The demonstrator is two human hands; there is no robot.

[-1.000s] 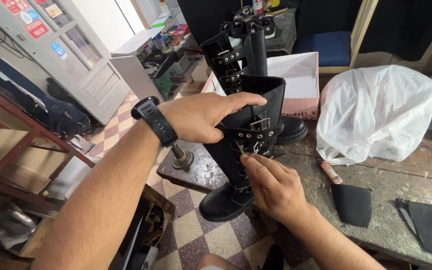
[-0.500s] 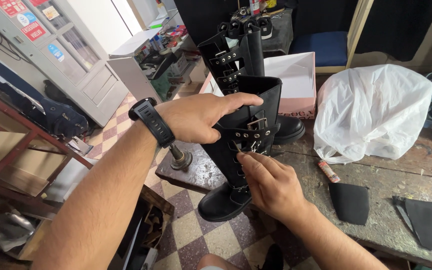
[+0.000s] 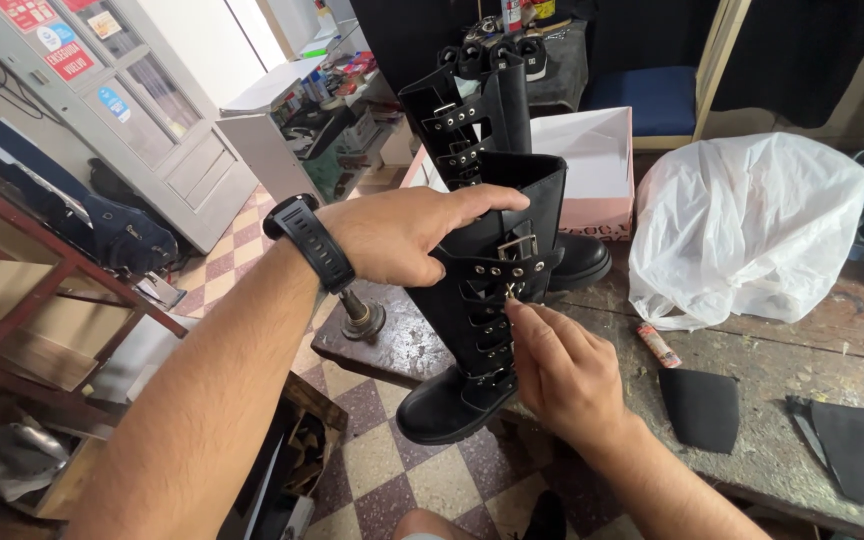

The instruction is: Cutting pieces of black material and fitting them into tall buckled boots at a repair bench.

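Observation:
A tall black boot (image 3: pixel 492 260) with several buckled straps stands at the edge of a worn workbench (image 3: pixel 752 380). My left hand (image 3: pixel 402 232), with a black watch on its wrist, grips the top of the boot's shaft. My right hand (image 3: pixel 562 365) pinches a small metal fitting on a strap at the boot's front, just under the big buckle. A second black boot (image 3: pixel 472 110) of the same kind stands right behind the first.
A pink and white box (image 3: pixel 592 160) and a bulging white plastic bag (image 3: pixel 752 225) sit on the bench. Black leather pieces (image 3: pixel 702 405) and a small tube (image 3: pixel 658 344) lie at the right. A brown shelf frame (image 3: pixel 42 290) is at the left, checkered floor below.
My right hand has shifted slightly up the boot's front straps to the fitting under the big buckle. My left hand keeps its grip on the shaft.

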